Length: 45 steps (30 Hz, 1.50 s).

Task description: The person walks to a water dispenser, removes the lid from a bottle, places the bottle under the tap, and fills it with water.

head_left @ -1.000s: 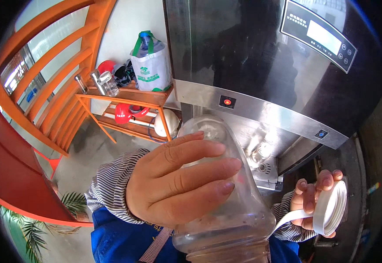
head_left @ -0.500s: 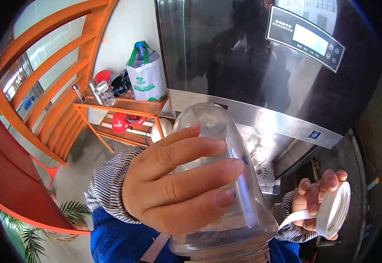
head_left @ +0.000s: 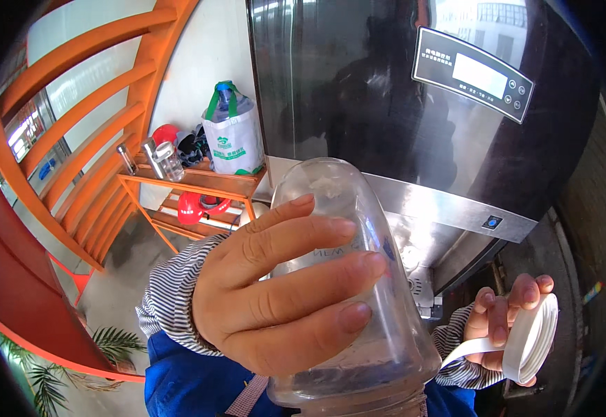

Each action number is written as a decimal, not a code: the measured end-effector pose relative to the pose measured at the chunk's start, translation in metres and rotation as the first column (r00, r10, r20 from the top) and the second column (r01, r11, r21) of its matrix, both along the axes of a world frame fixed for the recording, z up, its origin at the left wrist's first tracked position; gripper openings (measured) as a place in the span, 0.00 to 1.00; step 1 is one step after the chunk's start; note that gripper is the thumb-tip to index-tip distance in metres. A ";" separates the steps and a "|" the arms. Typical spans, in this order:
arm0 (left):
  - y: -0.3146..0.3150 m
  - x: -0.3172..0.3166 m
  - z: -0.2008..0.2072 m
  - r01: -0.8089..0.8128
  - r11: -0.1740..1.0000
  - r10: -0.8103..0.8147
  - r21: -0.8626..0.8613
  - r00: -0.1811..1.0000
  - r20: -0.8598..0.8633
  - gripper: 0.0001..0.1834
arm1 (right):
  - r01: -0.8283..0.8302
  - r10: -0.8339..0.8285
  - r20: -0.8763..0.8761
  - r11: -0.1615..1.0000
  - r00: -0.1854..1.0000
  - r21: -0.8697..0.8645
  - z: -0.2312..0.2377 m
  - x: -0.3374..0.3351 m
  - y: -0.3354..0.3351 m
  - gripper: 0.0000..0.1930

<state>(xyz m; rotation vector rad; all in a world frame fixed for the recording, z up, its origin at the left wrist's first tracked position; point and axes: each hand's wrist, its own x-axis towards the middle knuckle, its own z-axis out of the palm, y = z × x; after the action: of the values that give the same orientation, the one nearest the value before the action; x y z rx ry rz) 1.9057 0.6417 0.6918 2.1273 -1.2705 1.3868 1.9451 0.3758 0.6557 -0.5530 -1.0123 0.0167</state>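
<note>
A large clear plastic jar (head_left: 330,347) is tipped upside down close in front of me, its threaded mouth toward the lower edge. My left hand (head_left: 282,292) grips it from the left side, fingers spread over its wall; the thumb is hidden. Faint dark handwriting shows through the wall, and a little moisture or residue clings inside. To the right, my right hand (head_left: 501,320) holds a white screw lid (head_left: 535,340) by its rim, the threaded inside turned to the right. A white strap runs from the lid toward the jar.
A dark-fronted water dispenser (head_left: 358,90) with a control panel (head_left: 473,73) and a steel drip tray (head_left: 424,288) stands ahead. At the left, an orange rack (head_left: 198,182) carries bottles, a white bag (head_left: 235,142) and a red helmet (head_left: 190,207). A palm plant (head_left: 49,389) is at lower left.
The view has tilted slightly, so the dispenser and rack sit a little lower. Both hands keep their holds; the jar has turned a little, and the lid shows more of its inside.
</note>
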 end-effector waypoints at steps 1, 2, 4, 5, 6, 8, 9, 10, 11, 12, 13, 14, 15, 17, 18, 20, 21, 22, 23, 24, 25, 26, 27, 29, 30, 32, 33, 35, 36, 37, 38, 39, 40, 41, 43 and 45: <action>0.000 0.000 0.000 0.002 1.000 -0.002 -0.003 1.000 -0.003 0.35 | 0.001 -0.001 0.004 1.000 1.000 0.000 -0.001 0.000 -0.001 0.39; 0.001 0.000 0.000 0.002 1.000 -0.002 -0.006 1.000 -0.007 0.35 | 0.000 0.000 0.005 1.000 1.000 0.001 -0.004 0.001 -0.003 0.39; 0.000 0.000 -0.001 0.004 1.000 -0.005 -0.027 1.000 -0.020 0.35 | -0.050 0.050 0.006 0.999 0.999 0.015 -0.009 0.004 -0.009 0.47; -0.001 -0.001 -0.001 0.006 0.999 -0.007 -0.047 0.999 -0.035 0.35 | -0.052 0.052 0.004 0.999 0.999 0.016 -0.008 0.004 -0.009 0.47; -0.003 -0.001 -0.001 0.004 0.999 -0.005 -0.046 0.999 -0.037 0.35 | -0.040 0.040 0.019 0.999 0.999 0.017 -0.008 0.004 -0.009 0.47; -0.005 -0.002 -0.001 -0.009 0.997 0.005 -0.075 0.999 -0.054 0.34 | -0.027 0.026 0.029 0.999 0.999 0.018 -0.007 0.004 -0.009 0.47; -0.006 -0.001 -0.002 -0.009 0.997 0.005 -0.076 0.998 -0.058 0.34 | -0.037 0.036 0.035 0.999 0.999 0.017 -0.007 0.005 -0.010 0.47; -0.006 0.001 -0.004 -0.016 0.997 0.015 -0.070 1.000 -0.014 0.34 | -0.047 0.047 0.041 0.999 0.998 0.016 -0.007 0.005 -0.011 0.47; -0.006 0.003 -0.005 -0.023 0.998 0.025 -0.064 0.999 0.032 0.34 | -0.047 0.046 0.038 0.999 0.998 0.016 -0.006 0.005 -0.010 0.47; -0.006 0.002 -0.004 -0.023 0.998 0.025 -0.064 0.999 0.030 0.34 | -0.024 0.024 0.026 1.000 0.999 0.007 -0.003 0.004 -0.008 0.38; -0.007 0.000 -0.003 -0.018 0.997 0.018 -0.073 1.000 -0.008 0.33 | -0.002 0.002 0.014 1.000 1.000 -0.002 -0.002 0.003 -0.007 0.29; -0.007 -0.001 -0.001 -0.014 0.997 0.010 -0.082 0.999 -0.044 0.32 | -0.002 0.002 0.013 1.000 1.000 -0.001 -0.002 0.002 -0.007 0.29; -0.007 -0.001 -0.001 -0.013 0.997 0.010 -0.081 0.999 -0.044 0.32 | 0.001 -0.001 0.004 1.000 1.000 -0.003 -0.002 0.002 -0.008 0.27; -0.008 -0.001 -0.001 -0.005 0.996 0.001 -0.087 0.999 -0.052 0.32 | 0.004 -0.004 -0.004 1.000 1.000 -0.004 -0.002 0.001 -0.008 0.25; -0.008 -0.002 0.000 -0.005 0.996 0.001 -0.086 0.999 -0.052 0.32 | 0.018 -0.018 -0.006 1.000 1.000 -0.004 -0.001 0.000 -0.007 0.24; -0.009 -0.002 0.000 -0.001 0.996 -0.005 -0.091 0.998 -0.068 0.31 | 0.032 -0.032 -0.008 0.999 0.999 -0.003 -0.001 0.000 -0.008 0.23; -0.009 -0.001 0.000 -0.002 0.996 -0.004 -0.091 0.998 -0.069 0.31 | 0.036 -0.036 0.002 0.999 0.999 -0.006 -0.001 0.000 -0.008 0.25; -0.009 0.000 -0.001 0.003 0.995 -0.009 -0.099 0.998 -0.061 0.31 | 0.039 -0.039 0.012 0.999 0.999 -0.009 -0.001 0.001 -0.008 0.26; -0.010 0.000 -0.001 0.012 0.995 -0.017 -0.104 0.999 -0.049 0.31 | 0.042 -0.042 0.015 0.999 0.999 -0.007 -0.001 -0.001 -0.009 0.26; -0.011 -0.001 0.000 0.015 0.995 -0.020 -0.103 0.999 -0.046 0.31 | 0.054 -0.054 0.026 0.999 0.998 -0.005 -0.001 -0.003 -0.009 0.28; -0.010 -0.003 0.001 0.016 0.996 -0.020 -0.083 0.998 -0.055 0.32 | 0.066 -0.066 0.036 0.998 0.997 -0.003 -0.001 -0.005 -0.009 0.30; -0.010 -0.003 0.003 0.014 0.998 -0.019 -0.065 0.998 -0.068 0.32 | 0.067 -0.067 0.035 0.998 0.997 -0.004 -0.001 -0.004 -0.009 0.30; -0.011 -0.003 0.002 0.015 0.998 -0.020 -0.066 0.997 -0.069 0.32 | 0.064 -0.064 0.051 0.998 0.997 -0.006 0.000 -0.003 -0.009 0.32; -0.014 -0.002 0.001 0.019 0.994 -0.026 -0.112 0.998 -0.060 0.32 | 0.061 -0.060 0.067 0.998 0.996 -0.007 -0.001 -0.001 -0.010 0.34; -0.013 -0.002 0.001 0.019 0.994 -0.025 -0.111 0.998 -0.059 0.32 | 0.060 -0.060 0.079 0.998 0.995 0.002 -0.003 0.000 -0.011 0.34; -0.011 -0.002 0.003 0.015 0.997 -0.020 -0.070 0.997 -0.073 0.33 | 0.059 -0.060 0.091 0.998 0.994 0.012 -0.003 0.001 -0.012 0.34; -0.011 -0.002 0.003 0.014 0.997 -0.019 -0.070 0.997 -0.072 0.33 | 0.052 -0.053 0.095 0.999 0.994 0.012 -0.003 0.001 -0.011 0.34; -0.012 -0.001 0.002 0.022 0.995 -0.028 -0.100 0.998 -0.064 0.33 | 0.046 -0.047 0.099 0.999 0.994 0.012 -0.003 0.001 -0.011 0.34; -0.012 -0.001 0.002 0.022 0.995 -0.028 -0.099 0.998 -0.063 0.33 | 0.054 -0.054 0.094 0.999 0.994 0.008 -0.004 0.000 -0.013 0.34; -0.010 -0.001 0.003 0.024 0.996 -0.030 -0.089 0.997 -0.071 0.33 | 0.061 -0.061 0.088 0.998 0.994 0.004 -0.004 0.000 -0.013 0.34; -0.010 -0.001 0.004 0.028 0.997 -0.034 -0.078 0.996 -0.079 0.33 | 0.063 -0.063 0.088 0.998 0.994 0.005 -0.004 0.000 -0.014 0.34; -0.011 0.000 0.004 0.030 0.997 -0.037 -0.077 0.996 -0.079 0.33 | 0.064 -0.064 0.083 0.998 0.994 0.006 -0.003 -0.001 -0.014 0.33; -0.012 0.000 0.005 0.030 0.996 -0.037 -0.085 0.996 -0.085 0.33 | 0.065 -0.065 0.078 0.998 0.995 0.007 -0.003 -0.001 -0.014 0.33; -0.012 -0.001 0.004 0.025 0.995 -0.034 -0.094 0.995 -0.090 0.34 | 0.064 -0.064 0.077 0.998 0.995 0.007 -0.003 -0.001 -0.013 0.33; -0.012 0.001 0.004 0.029 0.996 -0.037 -0.086 0.995 -0.088 0.34 | 0.075 -0.076 0.066 0.997 0.995 0.017 -0.004 -0.001 -0.013 0.32; -0.012 0.001 0.003 0.033 0.996 -0.040 -0.079 0.995 -0.087 0.34 | 0.070 -0.071 0.071 0.997 0.995 0.015 -0.004 0.000 -0.013 0.32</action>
<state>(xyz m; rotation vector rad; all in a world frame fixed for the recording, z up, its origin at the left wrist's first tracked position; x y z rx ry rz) 1.9068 0.6298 0.6951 2.0794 -1.1964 1.2908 1.9449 0.3626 0.6516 -0.5814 -1.0608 -0.0725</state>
